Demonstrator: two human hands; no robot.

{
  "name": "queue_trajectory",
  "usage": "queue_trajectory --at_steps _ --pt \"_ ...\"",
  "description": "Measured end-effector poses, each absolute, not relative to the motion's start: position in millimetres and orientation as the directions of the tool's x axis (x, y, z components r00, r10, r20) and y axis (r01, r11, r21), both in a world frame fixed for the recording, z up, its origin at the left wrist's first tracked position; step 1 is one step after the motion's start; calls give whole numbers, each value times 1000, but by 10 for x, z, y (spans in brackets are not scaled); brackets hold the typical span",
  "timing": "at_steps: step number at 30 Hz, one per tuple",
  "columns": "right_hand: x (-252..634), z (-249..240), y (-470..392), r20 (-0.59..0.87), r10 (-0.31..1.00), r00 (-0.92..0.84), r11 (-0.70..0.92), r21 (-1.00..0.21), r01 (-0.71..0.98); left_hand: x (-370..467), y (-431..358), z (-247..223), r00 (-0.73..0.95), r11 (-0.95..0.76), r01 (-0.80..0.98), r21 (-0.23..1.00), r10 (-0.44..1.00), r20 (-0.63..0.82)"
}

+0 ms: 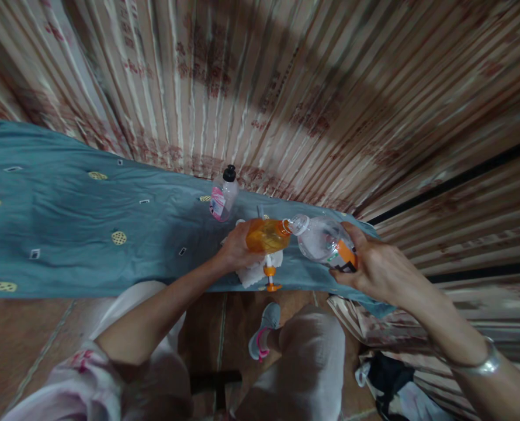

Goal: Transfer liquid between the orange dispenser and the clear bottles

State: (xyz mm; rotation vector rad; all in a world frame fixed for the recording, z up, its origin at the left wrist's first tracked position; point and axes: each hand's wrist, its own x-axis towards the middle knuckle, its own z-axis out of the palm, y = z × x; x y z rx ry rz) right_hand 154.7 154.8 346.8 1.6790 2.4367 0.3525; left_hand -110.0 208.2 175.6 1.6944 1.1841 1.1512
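My left hand (236, 245) is wrapped round an orange bottle (266, 235) that lies almost level, its neck pointing right. In my right hand (374, 263) is a clear plastic bottle (319, 237) with an orange label, tilted so its mouth meets the orange bottle's neck. The two mouths look to be touching; whether liquid passes between them I cannot tell. Below the orange bottle, an orange and white pump top (269, 273) rests on a crumpled white tissue (250, 275). Behind my left hand stands a clear bottle (225, 196) with a black cap and pink label.
A teal patterned cloth (76, 234) covers the long surface. Pleated curtains (251, 99) hang right behind it and along the right side. My knees are at its front edge, above a tiled floor (45, 327). Dark and light fabric (391, 377) lies at lower right.
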Motion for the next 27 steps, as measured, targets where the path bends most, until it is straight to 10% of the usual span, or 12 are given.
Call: queue_trajectory --at_steps 27 --pt "1514 3499 1540 -20 931 -366 353 311 882 -1107 2089 1715 165 -280 293 914 957 240"
